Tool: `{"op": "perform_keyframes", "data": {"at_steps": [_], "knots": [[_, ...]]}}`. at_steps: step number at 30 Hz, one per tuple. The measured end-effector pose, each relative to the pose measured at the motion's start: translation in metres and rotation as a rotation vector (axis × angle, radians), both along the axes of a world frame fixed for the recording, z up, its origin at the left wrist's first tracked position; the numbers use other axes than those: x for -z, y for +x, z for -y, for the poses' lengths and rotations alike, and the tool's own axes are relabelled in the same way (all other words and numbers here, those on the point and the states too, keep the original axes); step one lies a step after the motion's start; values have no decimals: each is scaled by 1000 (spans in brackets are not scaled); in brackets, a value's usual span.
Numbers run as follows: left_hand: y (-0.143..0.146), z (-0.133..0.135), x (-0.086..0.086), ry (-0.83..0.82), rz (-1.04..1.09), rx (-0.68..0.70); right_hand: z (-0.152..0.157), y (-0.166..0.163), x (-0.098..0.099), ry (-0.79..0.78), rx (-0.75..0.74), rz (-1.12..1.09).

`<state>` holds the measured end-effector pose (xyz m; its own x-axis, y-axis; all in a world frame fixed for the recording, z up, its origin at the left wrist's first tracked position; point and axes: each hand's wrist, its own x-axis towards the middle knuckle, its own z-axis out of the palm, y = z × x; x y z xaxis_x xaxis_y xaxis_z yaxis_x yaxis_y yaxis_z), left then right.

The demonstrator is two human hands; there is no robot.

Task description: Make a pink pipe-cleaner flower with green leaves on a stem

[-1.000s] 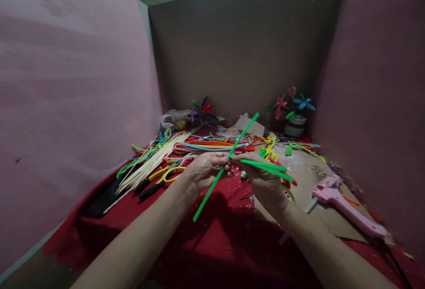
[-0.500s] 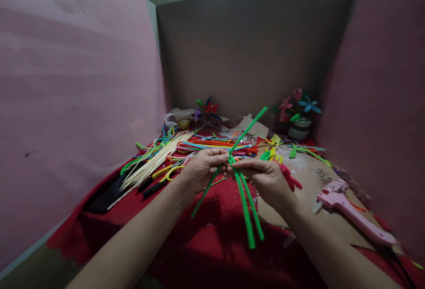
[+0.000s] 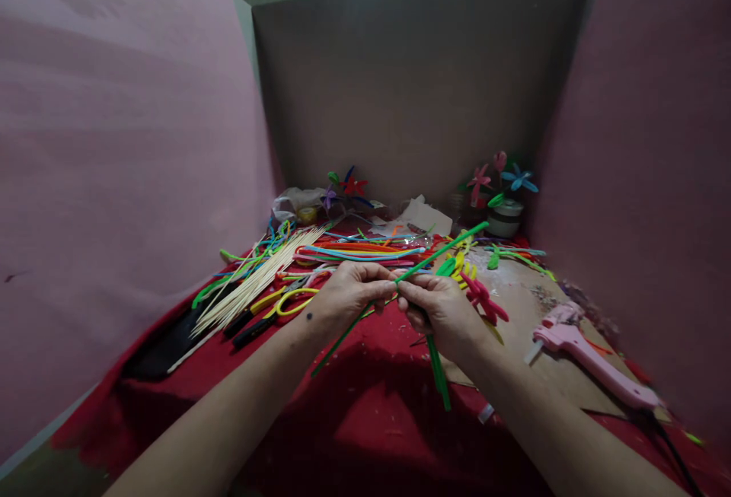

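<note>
Green pipe cleaners (image 3: 457, 240) are pinched between my two hands over the front of the table. My left hand (image 3: 361, 289) is closed on them, with one end slanting down and left below it. My right hand (image 3: 437, 301) is closed right beside it, thumb and fingers pressed at the crossing point. One length sticks out up and to the right above my right hand. Other green ends hang down beneath that hand. My fingers hide how the pipe cleaners are joined.
Left lie bamboo skewers (image 3: 256, 284) and yellow-handled scissors (image 3: 294, 301). Coloured pipe cleaners (image 3: 365, 253) lie behind my hands. To the right, a pink glue gun (image 3: 594, 360) rests on cardboard (image 3: 514, 329), near a pink pipe-cleaner flower (image 3: 484, 301). Finished flowers (image 3: 517, 177) stand at the back.
The upper green length has tipped down to the right. My right hand has turned over the crossing, and the hanging ends have drawn closer together. The view has shifted slightly.
</note>
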<state>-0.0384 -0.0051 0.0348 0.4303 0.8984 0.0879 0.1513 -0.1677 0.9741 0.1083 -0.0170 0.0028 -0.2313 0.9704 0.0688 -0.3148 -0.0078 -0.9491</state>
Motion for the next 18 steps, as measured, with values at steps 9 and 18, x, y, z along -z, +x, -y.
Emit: {"op": "perform_keyframes", "data": {"at_steps": [9, 18], "knots": [[-10, 3, -11, -185, 211, 142, 1, 6, -10, -37, 72, -65], [-6, 21, -15, 283, 108, -249, 7, 1, -15, -43, 44, -26]]}}
